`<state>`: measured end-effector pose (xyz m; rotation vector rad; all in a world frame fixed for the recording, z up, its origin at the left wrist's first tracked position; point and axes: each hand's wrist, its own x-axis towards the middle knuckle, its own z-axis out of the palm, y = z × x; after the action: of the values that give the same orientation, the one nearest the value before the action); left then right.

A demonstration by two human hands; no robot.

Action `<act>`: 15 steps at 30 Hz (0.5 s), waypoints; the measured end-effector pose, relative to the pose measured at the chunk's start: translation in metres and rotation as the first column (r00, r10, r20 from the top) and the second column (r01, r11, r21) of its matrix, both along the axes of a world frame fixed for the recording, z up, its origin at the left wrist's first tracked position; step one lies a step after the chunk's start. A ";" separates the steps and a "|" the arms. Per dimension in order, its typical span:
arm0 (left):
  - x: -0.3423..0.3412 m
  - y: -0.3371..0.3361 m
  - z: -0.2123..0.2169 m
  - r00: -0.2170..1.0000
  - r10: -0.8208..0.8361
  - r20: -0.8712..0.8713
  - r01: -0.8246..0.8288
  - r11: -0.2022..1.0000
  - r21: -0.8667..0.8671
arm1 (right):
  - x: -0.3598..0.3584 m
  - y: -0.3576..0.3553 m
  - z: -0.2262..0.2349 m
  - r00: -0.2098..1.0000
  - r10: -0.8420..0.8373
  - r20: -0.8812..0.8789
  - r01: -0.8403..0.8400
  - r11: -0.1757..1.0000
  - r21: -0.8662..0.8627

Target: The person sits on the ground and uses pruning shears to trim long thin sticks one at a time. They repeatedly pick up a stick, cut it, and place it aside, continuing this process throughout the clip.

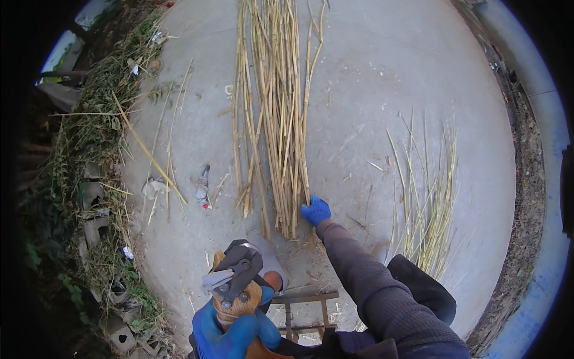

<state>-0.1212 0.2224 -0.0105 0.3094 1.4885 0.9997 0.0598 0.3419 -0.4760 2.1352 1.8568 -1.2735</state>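
From the head camera, we see a bundle of dry stalks lying on bare concrete. At the bundle's near right edge, our gloved right hand clamps on a stalk; nearer us and left of the bundle's end, our left hand wraps around a wooden-handled metal tool. Thinner greenish stems lie right of the bundle.
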 end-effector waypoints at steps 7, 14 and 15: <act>0.003 -0.001 0.010 0.999 -0.031 0.036 0.029 0.998 0.061 | 0.126 0.001 0.047 0.901 -0.348 -0.260 0.390 0.912 0.128; 0.010 -0.015 0.010 0.980 -0.185 0.066 0.175 0.974 0.143 | 0.097 -0.043 0.122 0.977 -0.096 -0.188 0.142 0.958 0.249; 0.011 -0.016 0.009 0.980 -0.185 0.068 0.173 0.973 0.153 | 0.087 -0.046 0.125 0.986 0.067 -0.151 -0.013 0.943 0.333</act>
<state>-0.1102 0.2060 -0.0016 0.4938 1.2914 0.9663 0.1468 0.2956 -0.3509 2.1854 2.3162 -1.2332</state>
